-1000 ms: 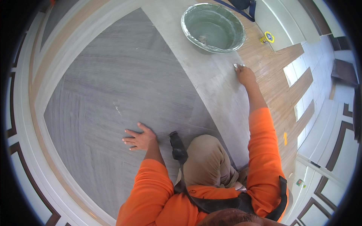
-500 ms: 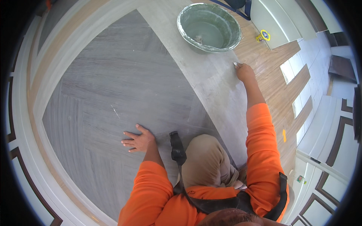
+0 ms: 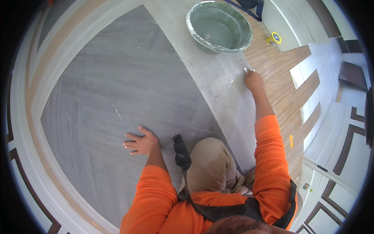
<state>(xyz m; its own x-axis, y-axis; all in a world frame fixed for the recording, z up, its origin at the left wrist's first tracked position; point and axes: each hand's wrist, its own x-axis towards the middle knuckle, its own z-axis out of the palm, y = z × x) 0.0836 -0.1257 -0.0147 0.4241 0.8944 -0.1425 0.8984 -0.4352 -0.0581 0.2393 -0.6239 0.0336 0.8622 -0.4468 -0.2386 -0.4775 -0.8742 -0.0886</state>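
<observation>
My left hand [image 3: 141, 141] lies flat on the dark grey wood-patterned tile floor [image 3: 128, 93], its fingers spread. My right hand [image 3: 254, 80] is stretched out to the far right, closed around a small whitish thing [image 3: 246, 70] that pokes out past the fingers; it is too small to name. That hand is at the border of the light grey floor strip [image 3: 212, 87] and the brown wood-look planks [image 3: 272, 78]. Just beyond it stands a round green basin [image 3: 200, 42], its rim smeared white, with cloudy water and a pale lump inside.
A small yellow container [image 3: 276, 38] stands near a white panel [image 3: 286, 23] at the back right. White tiles [image 3: 306, 74] show beside the ragged plank edge. An orange arrow mark [image 3: 291, 141] lies on the planks. White panelled walls curve around both sides. My bent knee [image 3: 212, 160] is between my arms.
My right hand has shifted slightly nearer to me along the border, and a shiny streak now shows on the light strip beside it. My left hand stays flat. The view has moved a little.
</observation>
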